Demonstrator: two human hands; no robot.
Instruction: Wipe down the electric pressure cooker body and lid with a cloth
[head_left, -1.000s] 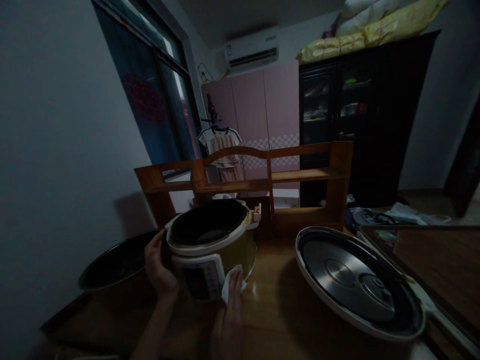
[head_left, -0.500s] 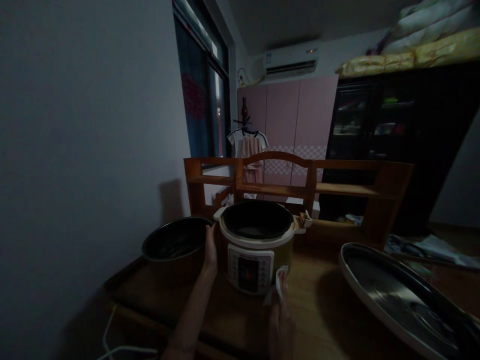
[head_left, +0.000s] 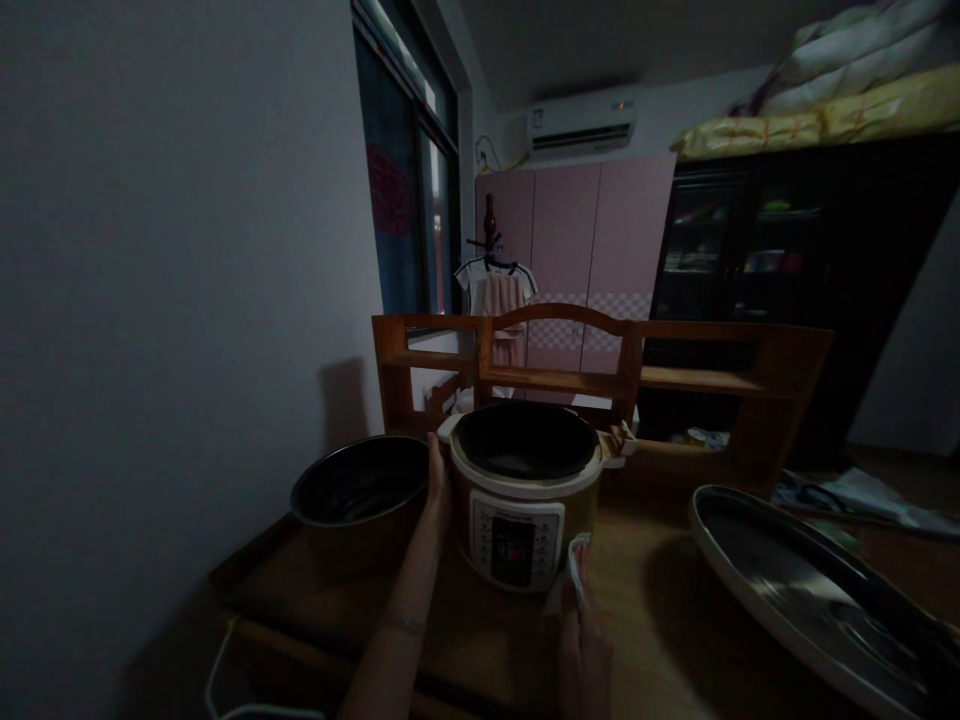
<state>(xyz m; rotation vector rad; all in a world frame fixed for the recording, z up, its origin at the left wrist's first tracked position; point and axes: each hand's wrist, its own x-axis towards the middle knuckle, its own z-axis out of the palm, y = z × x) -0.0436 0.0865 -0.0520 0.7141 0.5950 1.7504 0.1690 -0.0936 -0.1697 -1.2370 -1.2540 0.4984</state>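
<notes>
An open electric cooker (head_left: 525,500) with a white rim, yellow-green body and a front control panel stands on the wooden table (head_left: 645,620). My left hand (head_left: 435,490) lies against the cooker's left side, fingers pressed to its wall. My right hand (head_left: 581,640) holds a small white cloth (head_left: 576,568) against the cooker's lower right front. A dark inner pot (head_left: 360,500) stands just left of the cooker, behind my left hand. The cooker's detached lid (head_left: 810,590), metal inside up, lies at the right.
A wooden shelf rack (head_left: 600,370) stands behind the cooker. A wall is close on the left and a white cable (head_left: 217,680) hangs by the table's near left corner. Pink and dark cabinets stand at the back of the dim room.
The view has swung left and back, so the cooker now sits more central. My left hand stays on the cooker's side; my right hand with the cloth has shifted slightly along its lower front.
</notes>
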